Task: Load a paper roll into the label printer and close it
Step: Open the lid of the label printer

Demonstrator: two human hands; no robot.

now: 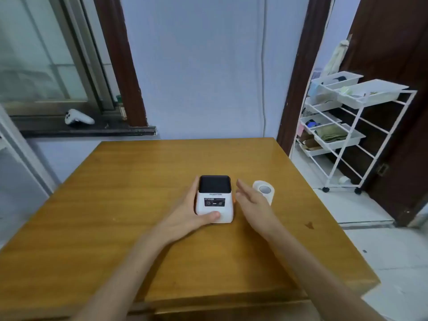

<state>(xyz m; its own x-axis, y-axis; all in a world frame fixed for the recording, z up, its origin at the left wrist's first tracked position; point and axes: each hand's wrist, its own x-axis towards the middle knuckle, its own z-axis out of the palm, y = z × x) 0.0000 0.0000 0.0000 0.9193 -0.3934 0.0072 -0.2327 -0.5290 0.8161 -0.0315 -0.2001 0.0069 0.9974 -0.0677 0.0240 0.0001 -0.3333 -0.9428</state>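
Nearest the camera, two bare forearms reach fwd over the wooden table (115, 205); the left hand (185, 216) is wrapped round the label printer (215, 200), thumb pressed on its near white front, fingers along its left flank, so clamped on the body; the right hand (251, 200) hovers w/ fingers spread apart, gripping nothing, just beside the printer's right side, apparently not touching it; printer sits approx. mid-table, lid looks shut, dark top panel at the far end, white body w/ a small control strip facing the camera; its long axis runs near-to-far, roughly in line w/ the left forearm; key relation: the paper roll (264, 189) lies to the right of the printer and just past the right hand, partly hidden by that hand's knuckles, core hole tilted up toward the camera; so the right hand is the nearer one by far, the left being across the printer from it; my read: early stage, lid not yet opened, roll not yet loaded; left steadies, right prob. either opens the lid or takes the roll; beyond, a white trolley (347, 135) stands off the table's far right; a game controller (78, 118) rests on the window ledge, far left.
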